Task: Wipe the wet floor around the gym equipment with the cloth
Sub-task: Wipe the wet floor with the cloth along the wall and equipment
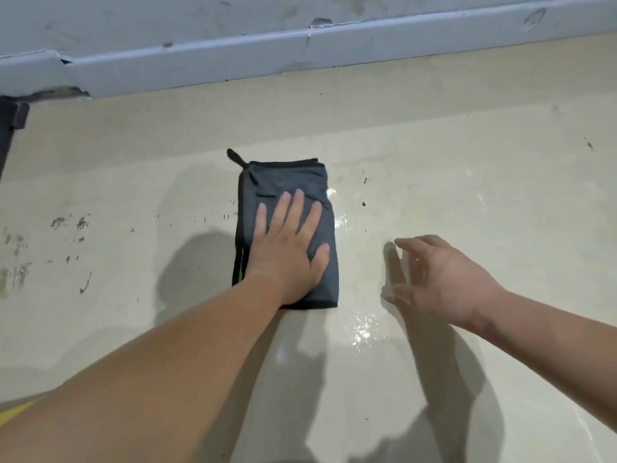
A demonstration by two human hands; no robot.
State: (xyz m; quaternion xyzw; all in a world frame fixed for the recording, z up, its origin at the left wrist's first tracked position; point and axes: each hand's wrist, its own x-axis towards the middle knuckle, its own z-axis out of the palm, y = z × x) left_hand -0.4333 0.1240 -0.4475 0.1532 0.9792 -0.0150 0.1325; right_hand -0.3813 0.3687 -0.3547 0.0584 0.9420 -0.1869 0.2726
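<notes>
Left hand (pixel 287 248) lies flat, fingers spread, pressing the folded dark cloth (pixel 287 182) on the floor (pixel 467 182). Right hand (pixel 437 279) hovers beside it, fingers apart, holding nothing, over glistening wet patches (pixel 360 329).

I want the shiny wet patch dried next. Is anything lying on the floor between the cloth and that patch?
Nothing visible does. The folded grey cloth, under the flat left hand, borders the glistening wet floor to its right. The right hand hovers above that patch, empty.

Dark equipment part (pixel 13 118) cut off at left edge, cloth (pixel 287 182) partly hidden under hand.
</notes>
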